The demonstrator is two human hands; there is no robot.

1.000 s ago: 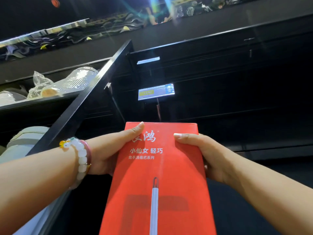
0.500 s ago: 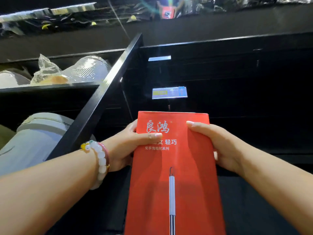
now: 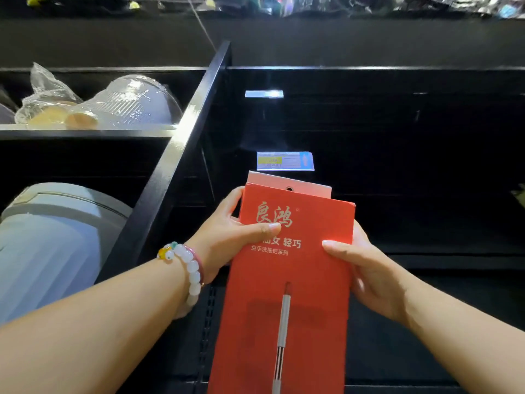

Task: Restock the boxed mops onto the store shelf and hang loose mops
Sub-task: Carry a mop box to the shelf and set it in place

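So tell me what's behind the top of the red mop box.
A pale pink flap with a round hanging hole shows above the red cardboard mop box, and past it dark shelving. The box hides the flap's lower part.

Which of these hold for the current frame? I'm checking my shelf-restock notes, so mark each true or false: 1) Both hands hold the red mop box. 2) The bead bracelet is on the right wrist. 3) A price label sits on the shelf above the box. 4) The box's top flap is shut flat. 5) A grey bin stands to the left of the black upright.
1) Both the left hand and the right hand hold the red mop box. True.
2) False: the bead bracelet is on the left wrist.
3) A price label sits above the box. True.
4) False: a pale top flap with a hole stands raised behind the front.
5) The grey bin is left of the black upright. True.
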